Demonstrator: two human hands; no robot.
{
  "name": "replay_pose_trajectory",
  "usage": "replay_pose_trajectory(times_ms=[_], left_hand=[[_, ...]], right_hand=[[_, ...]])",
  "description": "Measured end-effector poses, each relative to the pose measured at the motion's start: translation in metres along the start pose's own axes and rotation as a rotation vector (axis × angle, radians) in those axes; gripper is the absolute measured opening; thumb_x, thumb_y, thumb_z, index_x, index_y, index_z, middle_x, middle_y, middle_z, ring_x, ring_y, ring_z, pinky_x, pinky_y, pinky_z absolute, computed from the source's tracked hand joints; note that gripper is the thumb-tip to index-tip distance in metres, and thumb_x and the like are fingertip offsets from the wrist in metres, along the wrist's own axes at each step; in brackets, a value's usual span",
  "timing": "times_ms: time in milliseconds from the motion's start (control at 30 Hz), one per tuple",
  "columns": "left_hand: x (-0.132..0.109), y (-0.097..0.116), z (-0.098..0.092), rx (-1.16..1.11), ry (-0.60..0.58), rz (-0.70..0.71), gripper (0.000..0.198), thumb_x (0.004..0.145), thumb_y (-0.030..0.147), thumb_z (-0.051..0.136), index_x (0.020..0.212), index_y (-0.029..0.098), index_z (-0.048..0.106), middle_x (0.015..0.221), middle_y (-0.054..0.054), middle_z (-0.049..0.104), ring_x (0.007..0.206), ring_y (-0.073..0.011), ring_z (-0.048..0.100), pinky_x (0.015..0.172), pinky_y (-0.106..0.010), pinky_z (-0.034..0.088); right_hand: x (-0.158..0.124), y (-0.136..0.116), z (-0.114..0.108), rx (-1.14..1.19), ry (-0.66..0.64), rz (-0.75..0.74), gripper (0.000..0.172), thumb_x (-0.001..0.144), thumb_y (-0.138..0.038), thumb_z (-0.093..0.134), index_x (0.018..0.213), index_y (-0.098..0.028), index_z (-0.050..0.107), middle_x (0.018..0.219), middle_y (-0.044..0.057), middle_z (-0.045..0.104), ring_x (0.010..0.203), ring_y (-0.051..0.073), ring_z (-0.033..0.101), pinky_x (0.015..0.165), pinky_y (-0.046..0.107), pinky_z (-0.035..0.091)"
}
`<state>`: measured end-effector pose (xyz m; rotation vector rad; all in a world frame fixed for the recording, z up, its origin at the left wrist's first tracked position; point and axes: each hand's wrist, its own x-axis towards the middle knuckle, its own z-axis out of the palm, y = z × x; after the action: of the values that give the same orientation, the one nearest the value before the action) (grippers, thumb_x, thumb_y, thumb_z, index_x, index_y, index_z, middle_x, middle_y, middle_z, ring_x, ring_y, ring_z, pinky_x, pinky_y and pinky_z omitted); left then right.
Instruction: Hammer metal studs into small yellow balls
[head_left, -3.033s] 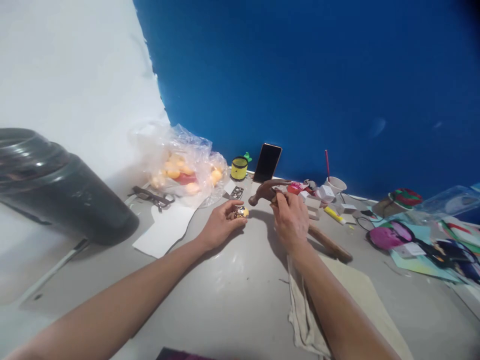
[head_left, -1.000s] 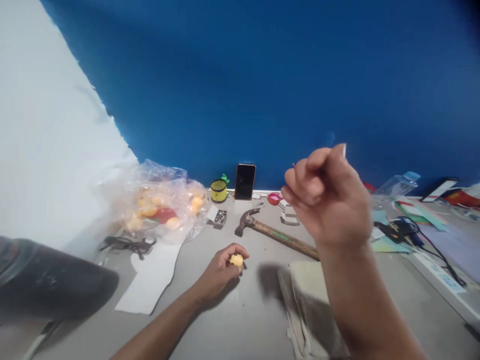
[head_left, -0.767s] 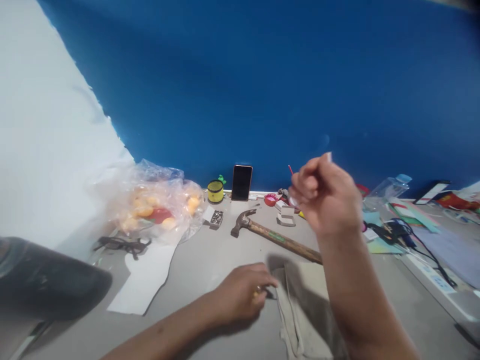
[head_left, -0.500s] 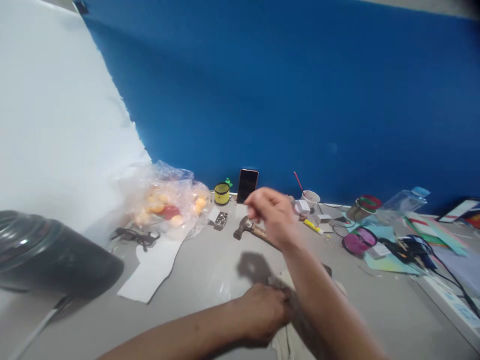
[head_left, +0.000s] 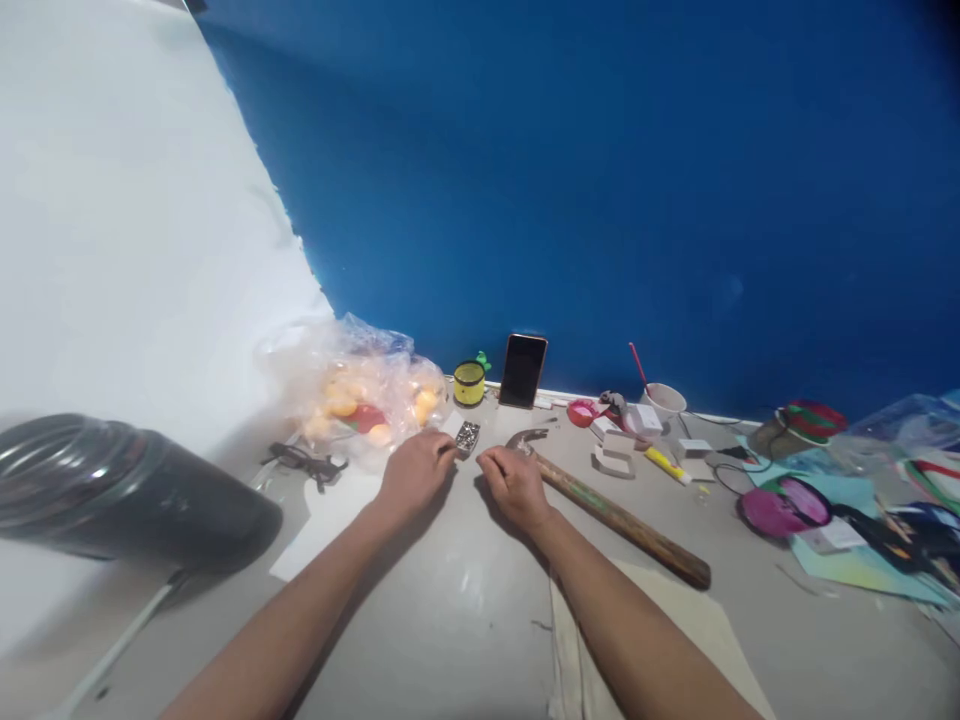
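Note:
My left hand (head_left: pixel 418 472) has its fingers pinched together at the left edge of a small open box (head_left: pixel 467 438) of shiny metal pieces, too small to name. Whether the fingertips grip the box or a piece from it is hidden. Just right of the box, my right hand (head_left: pixel 517 485) is closed low over the table, thumb pressed against the fingers; anything between them is too small to make out. A claw hammer (head_left: pixel 622 515) with a worn wooden handle lies beside the right hand, its head partly behind that hand. Under my right forearm is a flat beige cloth-like piece (head_left: pixel 697 620).
A phone (head_left: pixel 523 371) leans against the blue wall, near a yellow mesh cup (head_left: pixel 469 384). Left are a plastic bag (head_left: pixel 352 390) with orange balls, eyeglasses (head_left: pixel 307 462) and a large dark cylinder (head_left: pixel 142 490). Right are a white cup (head_left: pixel 665 398), yellow tube (head_left: pixel 666 465) and pink mesh cup (head_left: pixel 784 507).
My left hand has moved forward from the beige piece to the small box. The right hand has come down from above the hammer to the table beside the box. The view has shifted left.

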<state>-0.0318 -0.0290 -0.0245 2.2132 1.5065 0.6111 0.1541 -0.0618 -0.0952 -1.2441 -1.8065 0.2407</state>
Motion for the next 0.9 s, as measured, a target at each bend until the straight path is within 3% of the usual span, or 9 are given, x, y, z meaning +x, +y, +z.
replay_pose_trajectory(times_ms=[100,200,300,500,733,900], left_hand=[[0.027,0.005,-0.002,0.202,-0.013,0.09,0.031,0.099,0.025,0.048,0.082,0.019,0.073,0.093,-0.01,0.07,0.088,-0.0235,0.064,0.075,-0.034,0.043],[0.044,0.014,0.003,0.349,-0.127,0.146,0.027,0.096,0.018,0.052,0.075,0.018,0.069,0.09,-0.01,0.067,0.083,-0.0225,0.063,0.068,-0.033,0.039],[0.052,0.017,0.009,0.447,-0.199,0.186,0.019,0.089,0.013,0.056,0.076,0.019,0.068,0.089,-0.01,0.066,0.082,-0.0237,0.062,0.065,-0.034,0.035],[0.055,0.005,0.017,0.491,-0.194,0.198,0.018,0.089,0.012,0.055,0.077,0.019,0.068,0.089,-0.01,0.067,0.081,-0.0241,0.063,0.063,-0.034,0.033],[0.057,-0.004,0.019,0.338,-0.05,0.216,0.022,0.09,0.018,0.055,0.074,0.02,0.07,0.08,-0.01,0.068,0.078,-0.0246,0.064,0.066,-0.034,0.039],[0.043,0.001,0.006,-0.113,0.006,0.096,0.019,0.084,0.017,0.058,0.08,0.022,0.076,0.09,-0.006,0.079,0.087,-0.0233,0.069,0.079,-0.033,0.049]], right_hand=[[0.001,0.003,0.001,-0.062,0.008,-0.078,0.034,0.106,-0.029,0.049,0.08,-0.021,0.068,0.075,0.005,0.073,0.071,0.017,0.066,0.074,0.027,0.045],[0.003,0.005,-0.001,-0.067,-0.012,-0.075,0.035,0.107,-0.03,0.049,0.079,-0.021,0.068,0.074,0.004,0.072,0.07,0.017,0.065,0.072,0.027,0.043],[0.005,0.006,-0.003,-0.06,-0.044,-0.039,0.035,0.107,-0.03,0.049,0.077,-0.021,0.066,0.072,0.004,0.071,0.067,0.016,0.063,0.07,0.027,0.04],[0.008,0.005,-0.004,-0.015,-0.072,0.016,0.036,0.106,-0.03,0.05,0.073,-0.02,0.063,0.069,0.002,0.07,0.064,0.015,0.061,0.069,0.026,0.036],[0.008,0.005,-0.007,0.076,-0.065,0.103,0.033,0.103,-0.032,0.053,0.074,-0.021,0.064,0.07,0.002,0.07,0.066,0.016,0.061,0.07,0.026,0.038],[0.009,0.0,-0.012,0.26,-0.022,0.297,0.028,0.098,-0.035,0.055,0.076,-0.022,0.066,0.065,0.001,0.067,0.062,0.016,0.061,0.067,0.026,0.043]])
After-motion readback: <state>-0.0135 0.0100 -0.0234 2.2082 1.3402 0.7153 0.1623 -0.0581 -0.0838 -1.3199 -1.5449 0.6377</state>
